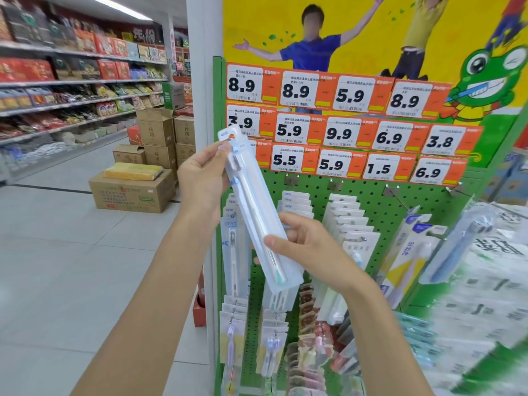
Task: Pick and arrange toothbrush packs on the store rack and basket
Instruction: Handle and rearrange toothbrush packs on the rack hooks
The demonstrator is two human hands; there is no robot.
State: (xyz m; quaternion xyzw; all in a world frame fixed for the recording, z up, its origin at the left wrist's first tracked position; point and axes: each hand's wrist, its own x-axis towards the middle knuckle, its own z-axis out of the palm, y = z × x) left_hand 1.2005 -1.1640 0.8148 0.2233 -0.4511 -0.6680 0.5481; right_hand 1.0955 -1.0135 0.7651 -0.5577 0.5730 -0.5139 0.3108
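Nine o'clock from frame centre, the left hand (203, 178) curls round the upper end of one toothbrush pack (251, 201), thumb near its hang tab. The pack tilts in the air before one green pegboard rack (371, 201), its top toward eleven o'clock and its foot toward five. At four o'clock the right hand (311, 247) pinches its lower half, and thirteen readable price tags (340, 134) fill one to two o'clock.
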